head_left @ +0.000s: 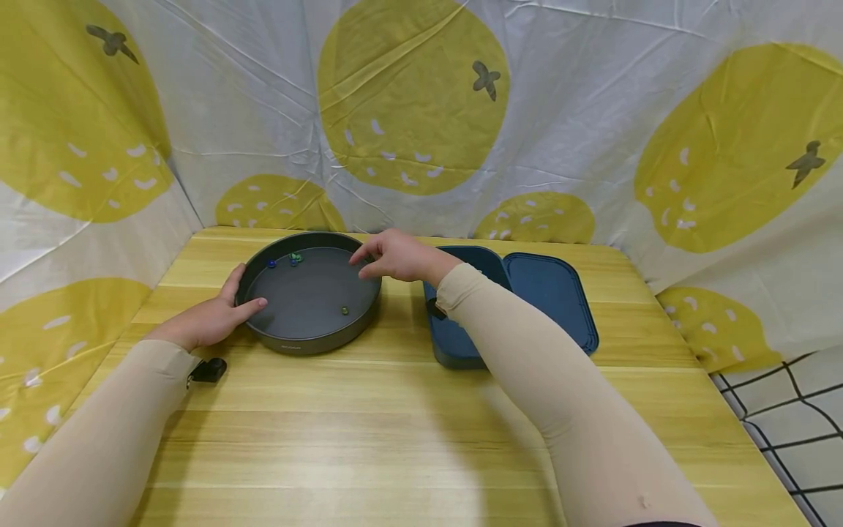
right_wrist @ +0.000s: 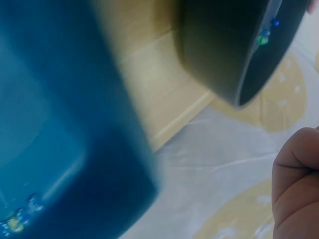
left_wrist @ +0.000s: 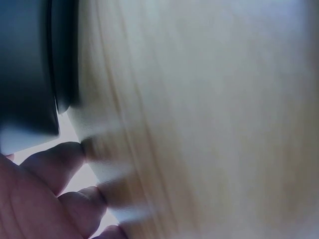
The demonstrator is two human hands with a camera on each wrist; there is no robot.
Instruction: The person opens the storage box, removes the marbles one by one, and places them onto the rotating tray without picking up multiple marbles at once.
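Observation:
My left hand (head_left: 209, 319) holds the left side of a round dark grey pan (head_left: 309, 345), thumb over the rim and inside, fingers along the outer wall. Inside the pan lie a blue marble (head_left: 271, 263), a small cluster of green and blue marbles (head_left: 296, 258) near the far wall, and a yellowish marble (head_left: 345, 310) near the front right. Over the pan's right rim hovers my right hand (head_left: 403, 256), fingers loosely bent, with nothing visible between them. To the right stands a blue rectangular box (head_left: 461, 359), partly hidden by my right forearm; several marbles (right_wrist: 17, 221) lie in its corner.
A flat blue lid (head_left: 549, 289) lies right of the box, against its side. The wooden table (head_left: 316, 439) ends at a white cloth (head_left: 566, 132) with yellow fruit prints behind and at the sides. A black wire grid (head_left: 790, 417) stands off the right edge.

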